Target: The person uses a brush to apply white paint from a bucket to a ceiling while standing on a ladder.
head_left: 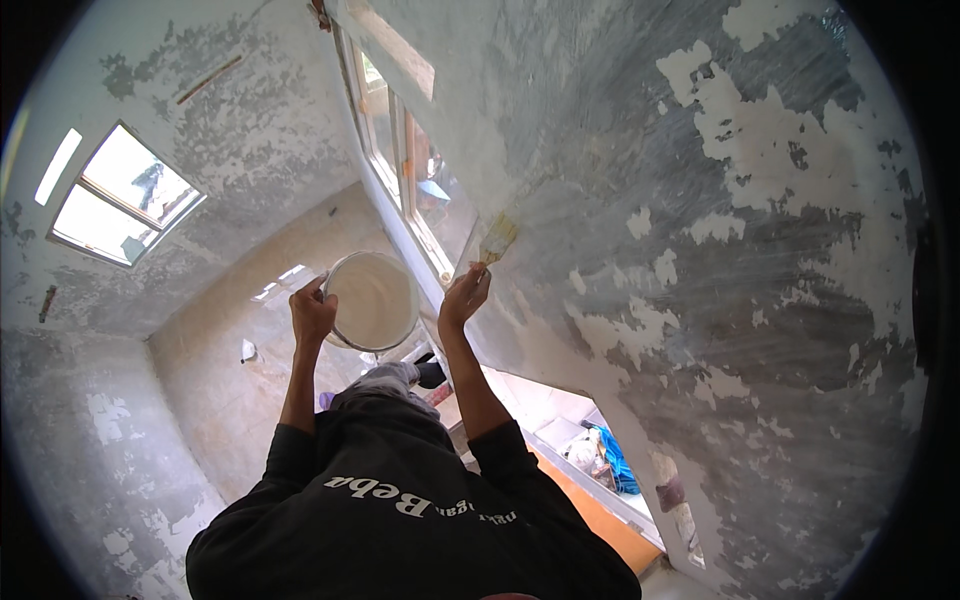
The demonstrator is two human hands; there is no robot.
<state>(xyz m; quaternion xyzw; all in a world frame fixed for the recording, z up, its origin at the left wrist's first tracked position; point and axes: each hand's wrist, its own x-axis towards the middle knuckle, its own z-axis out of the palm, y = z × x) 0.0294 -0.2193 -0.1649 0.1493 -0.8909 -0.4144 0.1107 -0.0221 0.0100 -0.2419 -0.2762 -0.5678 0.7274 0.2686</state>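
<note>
My left hand (pixel 313 312) grips the rim of a white bucket (pixel 376 298) with pale, off-white contents, held out in front of me at the left of centre. In my right hand (pixel 465 297) is a paintbrush (pixel 497 236) with yellowish bristles, raised beside the grey, patchily coated wall (pixel 730 300) that fills the right side; I cannot tell whether the bristles touch it. My trousers and a dark shoe (pixel 430 372) show below the bucket, past my dark shirt.
A tall window frame (pixel 407 165) runs along the wall just left of the brush. Another window (pixel 125 195) is in the far-left wall. The beige floor (pixel 215 375) lies below. A lower opening shows an orange board (pixel 560 495) and blue material (pixel 615 455).
</note>
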